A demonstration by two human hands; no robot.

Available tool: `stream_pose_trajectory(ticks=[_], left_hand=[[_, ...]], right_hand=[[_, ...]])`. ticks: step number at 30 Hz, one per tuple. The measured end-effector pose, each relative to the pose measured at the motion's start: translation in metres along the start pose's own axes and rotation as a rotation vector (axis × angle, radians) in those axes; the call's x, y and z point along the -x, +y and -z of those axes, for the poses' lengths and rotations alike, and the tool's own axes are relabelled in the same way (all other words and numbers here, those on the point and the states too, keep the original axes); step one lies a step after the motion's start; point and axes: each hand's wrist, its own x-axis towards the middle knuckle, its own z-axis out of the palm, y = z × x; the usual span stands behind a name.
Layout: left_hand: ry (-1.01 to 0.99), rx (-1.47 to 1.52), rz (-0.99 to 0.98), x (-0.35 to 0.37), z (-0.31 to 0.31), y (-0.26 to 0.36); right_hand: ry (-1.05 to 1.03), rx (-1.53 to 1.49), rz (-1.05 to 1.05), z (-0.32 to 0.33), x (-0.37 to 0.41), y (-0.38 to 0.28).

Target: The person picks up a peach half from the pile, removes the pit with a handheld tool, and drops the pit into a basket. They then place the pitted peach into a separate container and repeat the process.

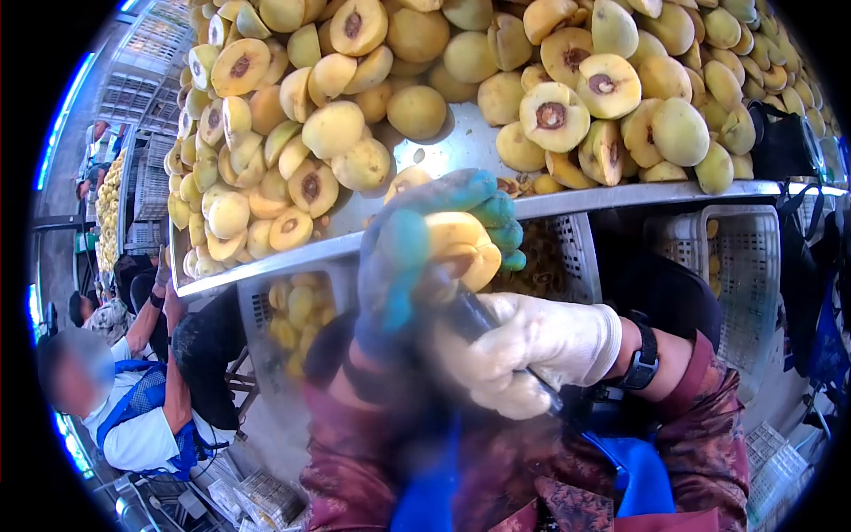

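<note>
My left hand, in a blue-green glove, is closed around a cut yellow peach just in front of the tray's front edge. My right hand, in a white knit glove, grips a dark-handled tool. The tool's upper end meets the lower side of the peach, where blur and my fingers hide its tip. Beyond my hands, a metal tray bears a heap of yellow peaches, many halved with brown pits showing.
Below the tray's edge stand a crate with peach pieces, a crate with dark scraps and a white crate. To the left sits a co-worker in a blue apron. A black bag lies at the tray's right end.
</note>
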Motion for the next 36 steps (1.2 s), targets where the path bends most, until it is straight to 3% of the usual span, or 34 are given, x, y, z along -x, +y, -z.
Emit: stream_pose_trajectory(ticks=[5, 6, 9, 11, 12, 15, 16, 17, 18, 19, 21, 23, 25, 27, 30, 31, 33, 36], left_hand=[[0.073, -0.048, -0.047, -0.004, -0.001, -0.002], [0.058, -0.145, -0.102, -0.004, 0.002, -0.002], [0.105, -0.295, -0.130, -0.004, 0.011, -0.004], [0.152, 0.003, -0.024, -0.003, 0.009, -0.006], [0.073, -0.140, -0.090, -0.001, 0.017, -0.005], [0.095, 0.173, -0.129, 0.007, 0.027, 0.005], [0.226, 0.206, -0.051, 0.016, 0.038, 0.015], [0.305, 0.198, -0.111, 0.024, 0.048, 0.024], [0.370, -0.087, -0.164, 0.038, 0.058, 0.038], [0.417, 0.087, -0.151, 0.051, 0.085, 0.047], [0.620, -0.621, -0.085, 0.070, 0.116, 0.067], [0.559, -1.732, -0.015, 0.079, 0.149, 0.087], [0.605, -1.667, -0.104, 0.065, 0.143, 0.087], [0.486, -1.465, -0.209, 0.024, 0.112, 0.090], [0.337, -1.679, -0.359, -0.044, 0.093, 0.068], [0.319, -1.797, -0.351, -0.064, 0.097, 0.056], [0.352, -1.849, -0.025, -0.084, 0.076, 0.048], [0.498, -1.880, -0.144, -0.089, 0.081, 0.029]], right_hand=[[0.385, 0.587, 0.087, -0.007, -0.008, -0.008], [0.545, 0.975, 0.118, -0.018, -0.005, -0.015], [0.751, 1.789, 0.776, 0.010, -0.014, 0.007], [0.795, 1.911, 0.663, 0.018, -0.015, 0.002], [0.814, 1.971, 0.625, 0.017, -0.011, 0.002], [0.883, 2.125, 0.599, 0.027, -0.009, 0.001], [0.876, 2.256, 0.443, 0.030, -0.007, 0.000], [0.897, 2.382, 0.234, 0.032, -0.009, 0.002], [0.870, 2.398, 0.067, 0.049, -0.012, 0.010], [0.849, 2.405, -0.101, 0.070, -0.013, 0.016], [0.712, 2.390, -0.513, 0.100, -0.006, 0.019], [0.754, 2.343, -0.449, 0.090, -0.004, 0.014], [0.821, 2.349, -0.319, 0.079, -0.002, 0.009], [0.792, 2.351, -0.257, 0.076, -0.006, 0.006], [0.762, 2.441, -0.172, 0.066, -0.014, 0.017], [0.771, 2.424, -0.131, 0.074, -0.018, 0.021], [0.728, 2.441, 0.045, 0.070, -0.011, 0.021], [0.776, 2.528, 0.148, 0.062, -0.010, 0.020]])
